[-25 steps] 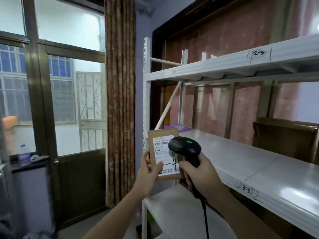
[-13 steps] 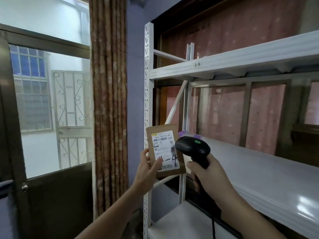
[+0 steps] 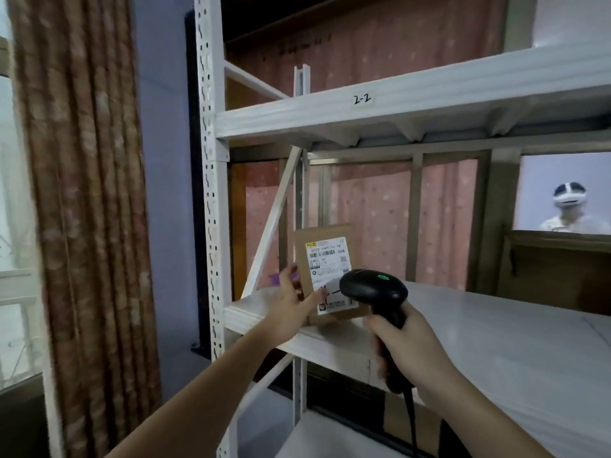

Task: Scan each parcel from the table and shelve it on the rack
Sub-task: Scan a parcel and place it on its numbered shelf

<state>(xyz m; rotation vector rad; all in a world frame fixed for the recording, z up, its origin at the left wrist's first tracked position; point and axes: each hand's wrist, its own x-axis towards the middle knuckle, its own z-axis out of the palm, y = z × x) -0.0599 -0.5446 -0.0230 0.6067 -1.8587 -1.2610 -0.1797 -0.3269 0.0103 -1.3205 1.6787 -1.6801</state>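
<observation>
A small brown cardboard parcel with a white shipping label stands upright at the left end of the white rack's middle shelf. My left hand grips its lower left edge, thumb across the label. My right hand holds a black corded barcode scanner by its handle, just right of and in front of the parcel, covering the label's lower right corner. The scanner shows a green light on top.
The upper shelf is marked "2-2". A perforated white upright stands at the rack's left end beside a brown curtain. A large brown box sits far right on the middle shelf. A person stands behind the rack.
My view has swung right and closer to the rack. My left hand has carried the parcel forward onto the left end of the middle shelf; the scanner stayed beside it.
</observation>
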